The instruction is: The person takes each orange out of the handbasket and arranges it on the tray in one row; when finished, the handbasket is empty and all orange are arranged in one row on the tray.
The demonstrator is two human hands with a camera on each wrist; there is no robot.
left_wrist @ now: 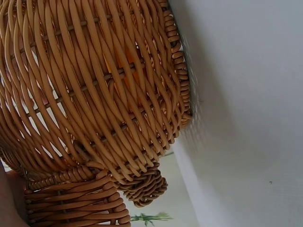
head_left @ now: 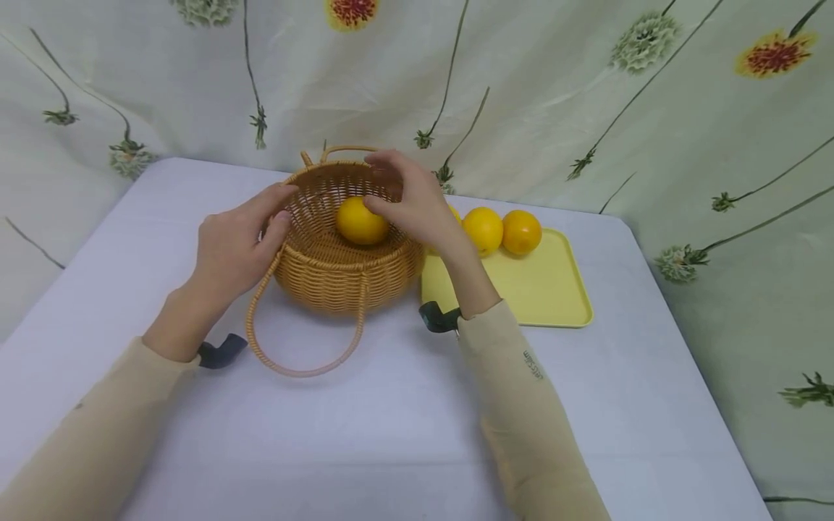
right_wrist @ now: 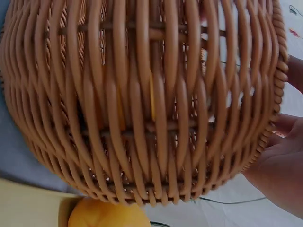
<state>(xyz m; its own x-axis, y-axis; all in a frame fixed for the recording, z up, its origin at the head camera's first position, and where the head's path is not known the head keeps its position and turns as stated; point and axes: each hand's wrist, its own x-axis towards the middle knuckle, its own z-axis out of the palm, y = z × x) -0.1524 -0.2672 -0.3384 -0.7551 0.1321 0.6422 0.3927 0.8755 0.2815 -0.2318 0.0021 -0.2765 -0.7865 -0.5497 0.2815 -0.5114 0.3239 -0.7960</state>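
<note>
A round wicker basket [head_left: 319, 282] stands on the table with an orange [head_left: 358, 223] inside it. My left hand [head_left: 237, 239] grips the basket's left rim between thumb and fingers. Above the right side of the opening is my right hand [head_left: 417, 195], its thumb and fingers apart and its thumb tip at the orange's upper right. Whether the thumb touches the fruit I cannot tell. In the right wrist view the woven wall [right_wrist: 142, 94] hides most of the inside. The left wrist view shows the basket's side [left_wrist: 94, 80] up close.
Right of the basket lies a yellow tray [head_left: 541, 286], with oranges [head_left: 521, 231] along its back edge, one partly hidden by my right wrist. One basket handle [head_left: 306, 374] hangs down toward me onto the white table [head_left: 326, 441]. Flowered cloth [head_left: 521, 94] hangs behind.
</note>
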